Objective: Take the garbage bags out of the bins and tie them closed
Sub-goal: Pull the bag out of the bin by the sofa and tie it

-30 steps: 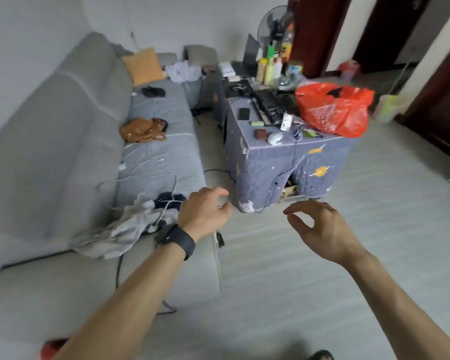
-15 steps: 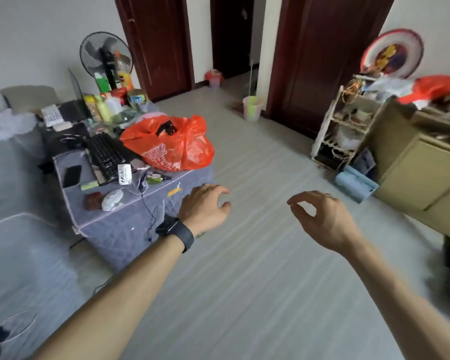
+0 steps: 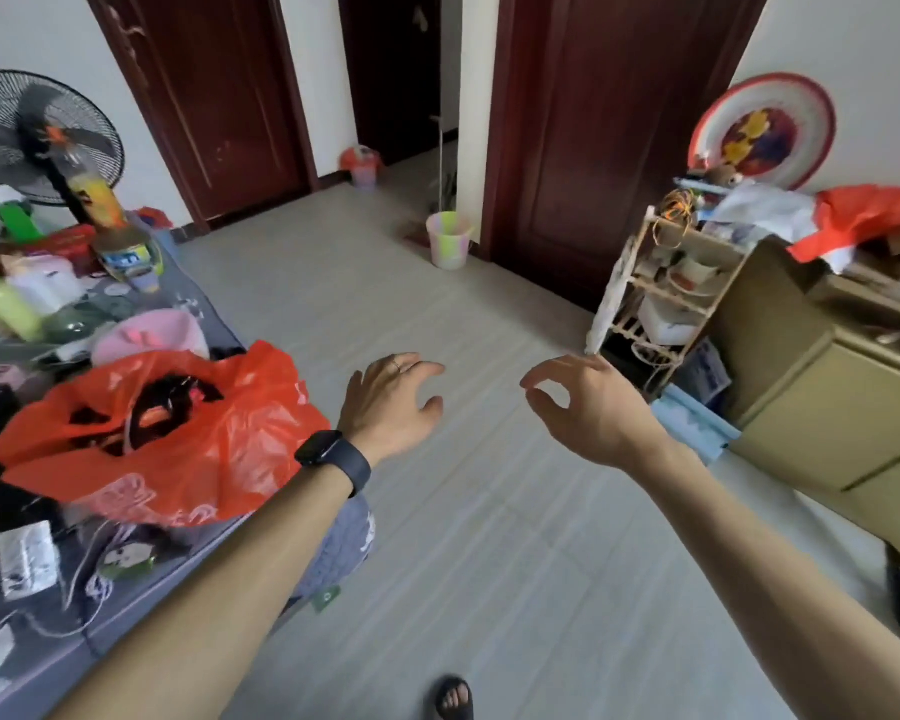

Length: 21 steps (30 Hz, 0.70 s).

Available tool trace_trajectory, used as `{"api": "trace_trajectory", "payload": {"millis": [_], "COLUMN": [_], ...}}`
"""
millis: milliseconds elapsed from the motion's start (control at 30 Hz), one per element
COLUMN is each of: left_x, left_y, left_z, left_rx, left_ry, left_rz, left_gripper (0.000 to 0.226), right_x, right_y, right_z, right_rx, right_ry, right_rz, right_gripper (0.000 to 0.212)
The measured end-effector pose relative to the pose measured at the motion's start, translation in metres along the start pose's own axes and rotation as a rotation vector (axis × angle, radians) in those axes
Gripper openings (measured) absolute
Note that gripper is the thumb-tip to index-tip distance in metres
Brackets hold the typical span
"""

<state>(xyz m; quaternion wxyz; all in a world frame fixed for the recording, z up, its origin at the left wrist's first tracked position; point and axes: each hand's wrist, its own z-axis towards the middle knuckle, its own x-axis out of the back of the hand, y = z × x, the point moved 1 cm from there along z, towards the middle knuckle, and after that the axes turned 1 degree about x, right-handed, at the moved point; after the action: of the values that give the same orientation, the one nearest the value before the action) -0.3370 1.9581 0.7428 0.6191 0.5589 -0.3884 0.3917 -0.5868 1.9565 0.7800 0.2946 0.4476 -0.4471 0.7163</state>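
Both arms are stretched forward over the grey floor [image 3: 489, 511]. The left hand [image 3: 391, 402] is held palm down with its fingers loosely spread and slightly bent, and nothing is grasped in it. A black watch [image 3: 333, 459] is worn on its wrist. The right hand [image 3: 588, 407] is held just to the right of it, apart from it. Its thumb and forefinger are curved toward each other in a loose ring, and nothing is held between them.

Two bins are seen far off, well apart from both hands. A pastel bin [image 3: 449, 240] is stood on the floor beside the near corner of the right door [image 3: 593, 148]. Whether a liner is fitted in it cannot be told. A far bin [image 3: 363, 171] is set at the dark doorway between the two doors, and something red is seen at its top, too blurred to be named.

At the left, a table [image 3: 346, 543] covered in grey quilted cloth is crowded with bottles, cables and small items. A red bag [image 3: 204, 449] is laid on its near right corner, with its mouth open and dark contents shown inside. The left forearm is passed in front of the bag's right edge. A fan [image 3: 37, 132] is stood behind the table at the far left.

At the right, a wooden rack [image 3: 661, 304] is placed beside a tan cabinet [image 3: 827, 407], on which red plastic [image 3: 874, 215] is piled. A sandalled foot [image 3: 453, 698] is seen at the bottom edge.
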Motion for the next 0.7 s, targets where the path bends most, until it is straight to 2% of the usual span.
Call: {"api": "trace_trajectory", "payload": {"millis": [200, 433, 567, 700], "left_x": [0.017, 0.023, 0.030, 0.063], "left_y": [-0.059, -0.163, -0.230, -0.304], "left_z": [0.188, 0.391, 0.475, 0.544], "left_rx": [0.068, 0.245, 0.375, 0.524], "left_ry": [0.042, 0.108, 0.093, 0.104], "left_rz": [0.103, 0.132, 0.060, 0.035], "left_gripper": [0.049, 0.048, 0.051, 0.050], "right_x": [-0.006, -0.072, -0.108, -0.143], "right_y": [0.047, 0.114, 0.119, 0.088], "right_z": [0.201, 0.454, 0.601, 0.755], "right_rx": [0.033, 0.126, 0.229, 0.328], "right_ry": [-0.042, -0.102, -0.162, -0.229], "right_rz": [-0.095, -0.037, 0.004, 0.005], "right_gripper": [0.027, 0.027, 0.028, 0.030]}}
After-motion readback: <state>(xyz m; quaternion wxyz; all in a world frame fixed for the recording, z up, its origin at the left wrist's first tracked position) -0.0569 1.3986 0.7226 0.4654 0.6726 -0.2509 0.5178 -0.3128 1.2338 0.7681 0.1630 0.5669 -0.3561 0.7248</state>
